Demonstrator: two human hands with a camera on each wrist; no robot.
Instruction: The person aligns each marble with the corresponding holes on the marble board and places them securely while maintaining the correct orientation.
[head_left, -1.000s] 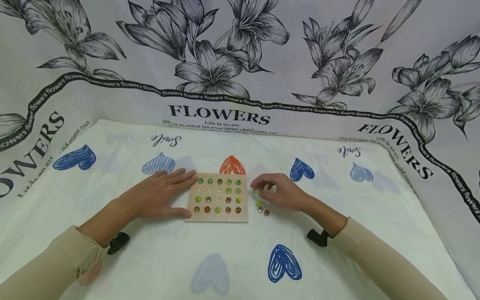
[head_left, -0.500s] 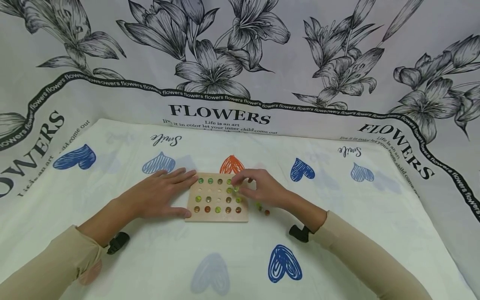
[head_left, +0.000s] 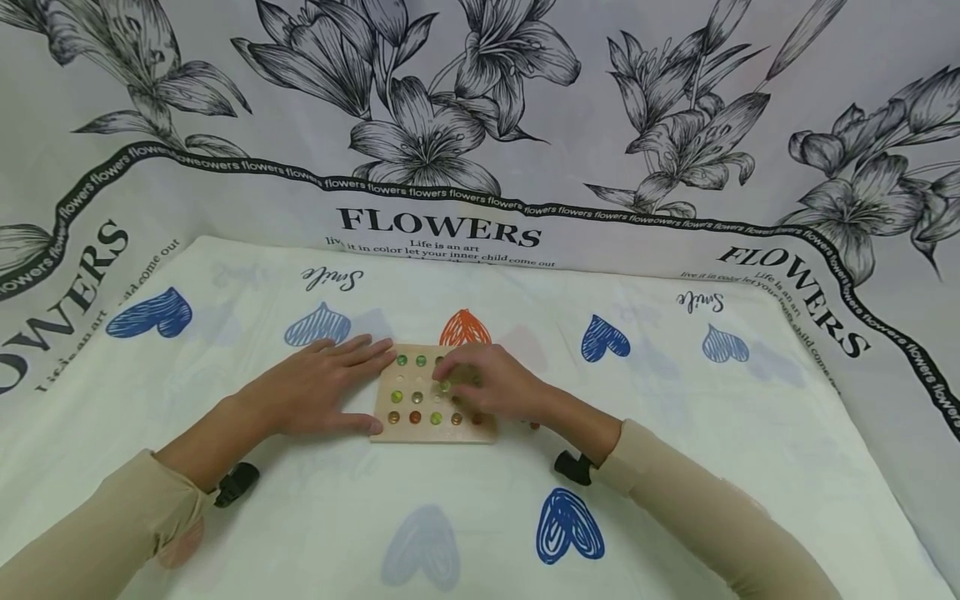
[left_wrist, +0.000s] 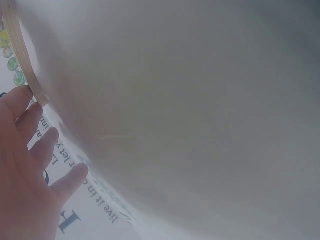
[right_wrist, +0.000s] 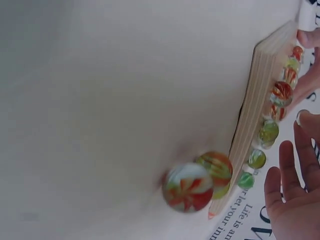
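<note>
A flat wooden board point(head_left: 429, 435) lies on the cloth, with glass marbles point(head_left: 415, 417) sitting in rows of round hollows. Two hollows in the second row and one in the third show no marble. My left hand point(head_left: 315, 392) lies along the board's left side, fingers straight, fingertips and thumb at its edge. Over the right half of the board, my right hand point(head_left: 495, 385) pinches a greenish clear marble point(head_left: 445, 387) between thumb and index finger. In the right wrist view, its other fingers point(right_wrist: 287, 170) are spread, and that marble barely shows at the fingertips. The hand hides several marbles.
Loose marbles point(right_wrist: 187, 187) lie on the cloth just off the board's right side; in the head view a reddish marble point(head_left: 534, 425) peeks out below the right wrist. White cloth point(head_left: 300, 517) printed with hearts covers the table, and a flower-printed curtain point(head_left: 570, 150) rises behind it.
My right hand picked a marble up from the loose ones at the right and carried it leftward over the board. The left hand has stayed in place.
</note>
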